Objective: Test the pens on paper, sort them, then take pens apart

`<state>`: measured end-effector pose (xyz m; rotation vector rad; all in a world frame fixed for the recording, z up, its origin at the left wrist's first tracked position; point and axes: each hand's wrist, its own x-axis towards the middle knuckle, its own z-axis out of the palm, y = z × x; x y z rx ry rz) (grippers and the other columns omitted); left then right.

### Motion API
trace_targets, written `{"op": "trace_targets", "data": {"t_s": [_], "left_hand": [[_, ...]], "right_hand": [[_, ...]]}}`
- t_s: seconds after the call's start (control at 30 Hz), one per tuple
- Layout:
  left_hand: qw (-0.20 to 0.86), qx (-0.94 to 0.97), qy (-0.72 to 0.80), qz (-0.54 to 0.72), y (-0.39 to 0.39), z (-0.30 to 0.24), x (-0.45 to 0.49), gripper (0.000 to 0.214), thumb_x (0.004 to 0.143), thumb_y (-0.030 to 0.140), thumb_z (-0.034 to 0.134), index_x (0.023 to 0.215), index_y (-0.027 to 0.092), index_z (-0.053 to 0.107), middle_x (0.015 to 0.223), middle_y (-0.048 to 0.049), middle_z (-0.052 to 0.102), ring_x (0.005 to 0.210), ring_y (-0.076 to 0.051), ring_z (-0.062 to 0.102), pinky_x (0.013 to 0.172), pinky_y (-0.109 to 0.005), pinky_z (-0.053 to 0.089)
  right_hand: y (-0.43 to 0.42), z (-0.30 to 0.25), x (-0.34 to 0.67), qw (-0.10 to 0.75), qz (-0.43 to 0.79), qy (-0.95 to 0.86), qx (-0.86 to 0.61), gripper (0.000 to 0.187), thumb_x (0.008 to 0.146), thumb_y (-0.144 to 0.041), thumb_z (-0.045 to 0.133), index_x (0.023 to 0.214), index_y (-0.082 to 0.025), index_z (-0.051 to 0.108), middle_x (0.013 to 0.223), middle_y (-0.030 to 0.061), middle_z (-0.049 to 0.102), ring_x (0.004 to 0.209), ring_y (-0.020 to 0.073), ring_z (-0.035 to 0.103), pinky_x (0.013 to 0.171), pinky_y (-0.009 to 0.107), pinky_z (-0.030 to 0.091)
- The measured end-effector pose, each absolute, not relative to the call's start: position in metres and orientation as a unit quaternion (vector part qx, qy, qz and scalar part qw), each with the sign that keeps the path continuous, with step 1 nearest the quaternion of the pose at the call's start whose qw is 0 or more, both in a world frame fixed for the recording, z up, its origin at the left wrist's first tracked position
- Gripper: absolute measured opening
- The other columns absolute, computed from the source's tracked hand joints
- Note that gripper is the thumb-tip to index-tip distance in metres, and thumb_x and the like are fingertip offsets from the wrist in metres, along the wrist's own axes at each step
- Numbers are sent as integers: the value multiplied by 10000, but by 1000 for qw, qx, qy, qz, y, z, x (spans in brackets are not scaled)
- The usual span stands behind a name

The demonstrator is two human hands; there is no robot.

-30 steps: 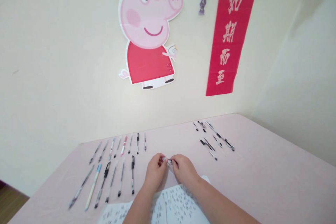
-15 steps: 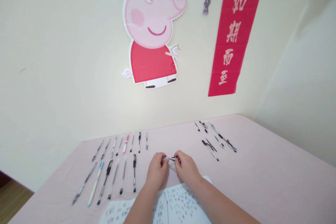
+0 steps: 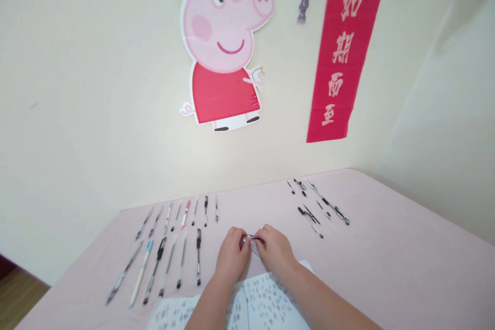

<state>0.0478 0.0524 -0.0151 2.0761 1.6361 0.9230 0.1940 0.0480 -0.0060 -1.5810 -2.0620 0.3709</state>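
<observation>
Near the middle of the table, my left hand [image 3: 233,253] is closed, with its fingertips pinching a clear pen barrel [image 3: 244,240] that the fingers mostly cover. Just to its right, my right hand [image 3: 276,248] pinches a thin dark pen refill [image 3: 255,238]. The refill spans the small gap between both sets of fingertips, and its left end meets the barrel. Whether it is inside the barrel I cannot tell. Below my wrists lies an open notebook [image 3: 266,301] with handwriting on its pages.
Several pens lie in two rows on the left, including a black-capped pen [image 3: 198,258] and a blue-and-cream pen [image 3: 142,273]. Loose pen parts, among them a black cap [image 3: 301,211], and a long pen [image 3: 335,210] lie at the back right. A wall rises behind the pink-covered table [image 3: 386,252].
My fingertips have drawn slightly closer together. The dark refill's end now meets the clear barrel, where before the pieces showed apart. The view has shifted slightly.
</observation>
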Motion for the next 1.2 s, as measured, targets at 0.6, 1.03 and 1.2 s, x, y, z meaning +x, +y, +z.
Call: {"op": "trace_targets", "data": {"t_s": [0.6, 1.03, 1.2], "left_hand": [[197, 682, 590, 384, 56, -18, 47, 63, 751, 171, 419, 764, 205, 471, 728, 0, 508, 686, -160, 505, 655, -285, 387], [179, 713, 594, 327, 28, 4, 58, 62, 757, 162, 418, 753, 210, 456, 796, -14, 504, 700, -150, 491, 679, -279, 374], [195, 719, 592, 307, 4, 2, 60, 94, 720, 128, 443, 737, 210, 485, 798, -32, 531, 773, -179, 517, 716, -295, 381]], "right_hand": [[59, -7, 210, 373, 125, -668, -632, 203, 812, -206, 439, 685, -192, 597, 741, 29, 582, 707, 145, 524, 671, 239, 374], [66, -17, 213, 381, 146, -674, -616, 157, 745, -138, 503, 773, -174, 653, 832, 58, 627, 843, 181, 537, 779, 263, 384], [60, -16, 212, 351, 136, -696, -612, 152, 745, -148, 522, 793, -178, 663, 809, 46, 643, 819, 174, 543, 773, 257, 379]]}}
